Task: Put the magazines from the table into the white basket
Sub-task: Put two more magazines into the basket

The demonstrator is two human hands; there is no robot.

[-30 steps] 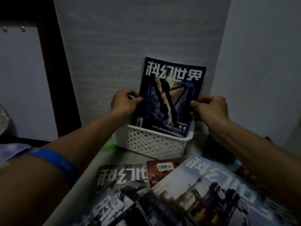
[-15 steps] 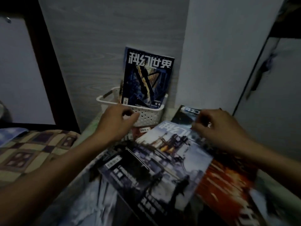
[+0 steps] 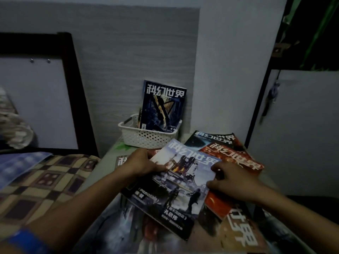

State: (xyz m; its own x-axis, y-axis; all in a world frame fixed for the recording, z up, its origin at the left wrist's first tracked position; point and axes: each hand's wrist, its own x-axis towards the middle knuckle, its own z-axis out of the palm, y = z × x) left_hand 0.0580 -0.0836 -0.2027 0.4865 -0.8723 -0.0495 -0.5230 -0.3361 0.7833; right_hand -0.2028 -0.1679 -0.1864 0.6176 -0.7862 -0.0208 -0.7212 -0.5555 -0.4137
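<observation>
Head view: both hands grip the top magazine (image 3: pixel 180 182) — left hand (image 3: pixel 142 163) at its left edge, right hand (image 3: pixel 233 182) at its right; the basket (image 3: pixel 146 137) holds one magazine.

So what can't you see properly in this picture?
Head view only:
- Basket inside: hidden by its wall and the standing blue magazine.
- Lower magazines: covered by the pale top magazine and both hands, left, right.
- Front magazines: cut off by the bottom edge.

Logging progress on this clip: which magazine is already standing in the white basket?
The dark blue-covered magazine, upright against the wall inside the white perforated plastic basket. All the others lie flat on the table.
</observation>
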